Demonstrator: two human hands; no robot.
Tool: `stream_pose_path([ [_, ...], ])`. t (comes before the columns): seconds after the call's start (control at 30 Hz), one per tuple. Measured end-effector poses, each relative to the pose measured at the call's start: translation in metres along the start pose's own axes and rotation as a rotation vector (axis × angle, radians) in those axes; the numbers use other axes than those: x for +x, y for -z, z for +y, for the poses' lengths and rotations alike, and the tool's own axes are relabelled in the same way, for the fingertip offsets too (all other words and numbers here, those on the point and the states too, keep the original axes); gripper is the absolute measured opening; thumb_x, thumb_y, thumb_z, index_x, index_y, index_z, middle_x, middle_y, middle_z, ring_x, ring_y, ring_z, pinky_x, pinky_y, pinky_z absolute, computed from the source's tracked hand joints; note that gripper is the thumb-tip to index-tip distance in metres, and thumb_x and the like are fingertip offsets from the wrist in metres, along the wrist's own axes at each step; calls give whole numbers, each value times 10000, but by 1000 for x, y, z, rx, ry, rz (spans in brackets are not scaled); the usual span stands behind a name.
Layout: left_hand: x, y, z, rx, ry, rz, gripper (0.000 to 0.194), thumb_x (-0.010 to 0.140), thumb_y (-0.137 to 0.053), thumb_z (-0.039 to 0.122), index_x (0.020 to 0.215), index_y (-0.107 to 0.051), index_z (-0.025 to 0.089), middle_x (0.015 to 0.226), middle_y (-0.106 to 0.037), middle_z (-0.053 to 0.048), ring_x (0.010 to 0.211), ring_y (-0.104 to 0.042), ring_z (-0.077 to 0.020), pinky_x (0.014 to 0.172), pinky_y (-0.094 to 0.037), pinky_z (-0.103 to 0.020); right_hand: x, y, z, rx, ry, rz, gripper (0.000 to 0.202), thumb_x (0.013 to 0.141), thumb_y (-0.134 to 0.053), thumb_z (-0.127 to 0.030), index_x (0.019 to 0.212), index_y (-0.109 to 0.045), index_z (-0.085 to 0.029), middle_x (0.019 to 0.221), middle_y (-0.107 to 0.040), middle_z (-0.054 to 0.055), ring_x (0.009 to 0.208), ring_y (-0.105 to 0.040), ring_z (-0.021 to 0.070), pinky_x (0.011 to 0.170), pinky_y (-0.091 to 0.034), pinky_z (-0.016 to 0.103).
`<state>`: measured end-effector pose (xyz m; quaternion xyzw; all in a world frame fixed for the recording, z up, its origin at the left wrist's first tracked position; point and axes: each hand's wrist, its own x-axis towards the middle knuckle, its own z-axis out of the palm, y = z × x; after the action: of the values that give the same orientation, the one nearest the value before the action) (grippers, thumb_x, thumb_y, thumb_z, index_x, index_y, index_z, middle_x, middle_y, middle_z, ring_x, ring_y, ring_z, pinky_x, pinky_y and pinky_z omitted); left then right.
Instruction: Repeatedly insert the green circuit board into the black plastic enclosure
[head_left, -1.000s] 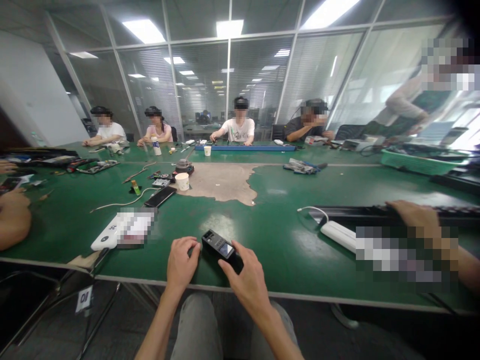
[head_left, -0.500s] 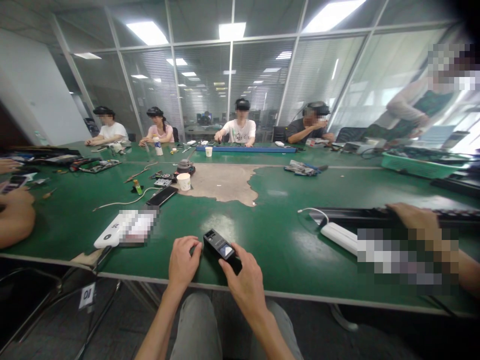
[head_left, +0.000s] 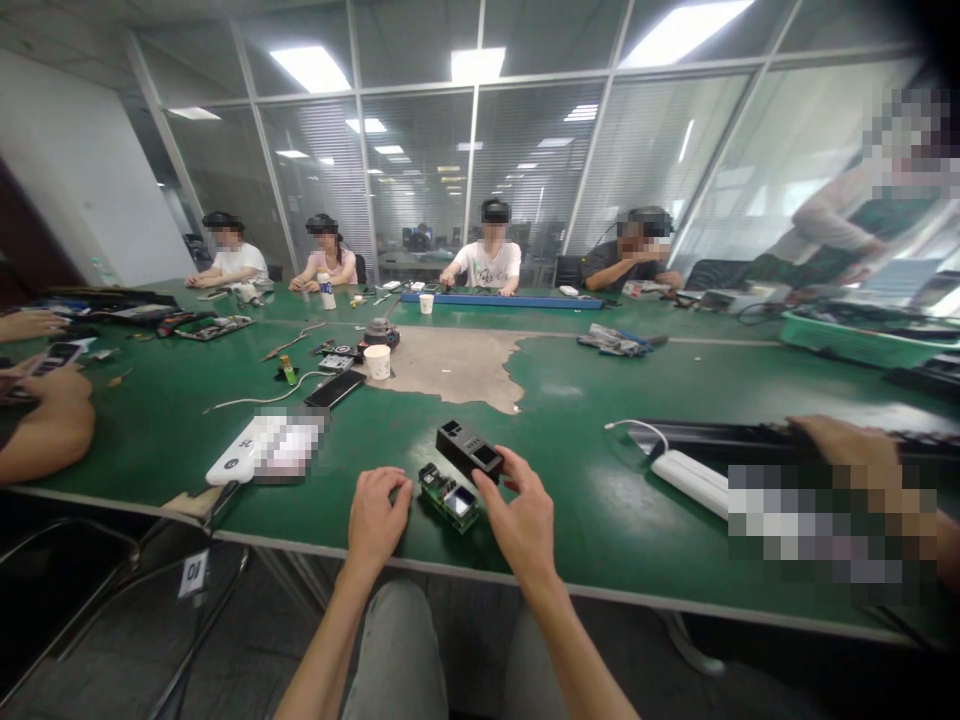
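A black plastic casing (head_left: 471, 448) with a window opening is held in my right hand (head_left: 523, 505), its thumb and fingers on the near end. Directly left of it, a green circuit board (head_left: 448, 500) with a small lit display lies bare on the table. My left hand (head_left: 379, 515) rests on the table just left of the board, apart from it. Its fingers are curled, with the thumb against the index finger; whatever may be inside them is hidden.
A white power bank (head_left: 240, 455) lies to the left, near a black phone (head_left: 334, 389) and a paper cup (head_left: 377, 362). On the right, a white bar-shaped device (head_left: 690, 484) sits by another person's hand (head_left: 847, 445). Gloves (head_left: 615, 341) and a green basket (head_left: 862, 340) are farther back.
My right hand has lifted the black casing off the board and shifted it right and away, exposing the green circuit board. My left hand's thumb has closed toward its index finger.
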<state>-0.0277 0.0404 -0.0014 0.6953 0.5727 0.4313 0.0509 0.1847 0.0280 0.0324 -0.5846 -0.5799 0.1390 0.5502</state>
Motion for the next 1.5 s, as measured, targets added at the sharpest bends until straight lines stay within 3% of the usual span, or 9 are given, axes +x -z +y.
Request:
stream_pose_path([
  [0.27, 0, 0, 1, 0, 19, -7, 201, 905, -538, 326, 793, -677, 235, 996, -702, -46, 1004, -582, -230, 924, -453, -414, 5, -8, 42, -100, -9, -71, 490, 843, -582, -449, 1263, -581, -195, 1082, -689, 114, 974, -643, 265, 891, -496, 446],
  [0.43, -1, -1, 0, 2, 8, -5, 212, 901, -540, 331, 766, -671, 234, 987, -704, -49, 1000, -590, -232, 925, -451, -419, 3, -12, 55, -146, 7, -100, 551, 861, -558, -407, 1344, -513, -146, 1179, -656, 158, 1057, -625, 290, 937, -477, 478],
  [0.57, -1, 0, 2, 3, 20, -6, 215, 900, -545, 338, 751, -659, 231, 993, -704, -47, 1004, -584, -231, 923, -450, -413, 0, -13, 62, -192, 52, -59, 693, 825, -608, -407, 1413, -424, -90, 1324, -558, 210, 1173, -556, 324, 976, -454, 494],
  [0.67, 0, 0, 3, 1, 27, -13, 243, 908, -538, 359, 738, -653, 228, 986, -706, -44, 995, -585, -225, 919, -449, -404, -1, -13, 64, -236, 86, -26, 692, 826, -610, -431, 1389, -446, -64, 1355, -530, 220, 1214, -513, 334, 995, -439, 484],
  [0.97, 1, 1, 5, -11, 31, -4, 322, 919, -521, 417, 696, -658, 230, 972, -712, -45, 985, -591, -226, 915, -450, -403, 4, -12, 50, -318, 113, -74, 398, 818, -603, -397, 1121, -623, -141, 1078, -672, 141, 981, -581, 285, 892, -453, 430],
  [1.23, 0, 1, 0, -12, 18, -5, 238, 918, -538, 351, 760, -664, 226, 981, -702, -41, 987, -577, -220, 918, -446, -402, -1, 5, 21, -23, -130, -95, 443, 791, -635, -527, 1075, -648, -187, 924, -713, 72, 814, -645, 232, 759, -497, 357],
  [1.5, 0, -1, -3, -22, 9, 10, 167, 912, -545, 319, 869, -683, 236, 991, -705, -41, 999, -581, -224, 909, -455, -401, -11, 7, -12, 33, -95, -158, 391, 771, -677, -486, 1020, -659, -185, 935, -711, 78, 848, -652, 226, 789, -517, 352],
])
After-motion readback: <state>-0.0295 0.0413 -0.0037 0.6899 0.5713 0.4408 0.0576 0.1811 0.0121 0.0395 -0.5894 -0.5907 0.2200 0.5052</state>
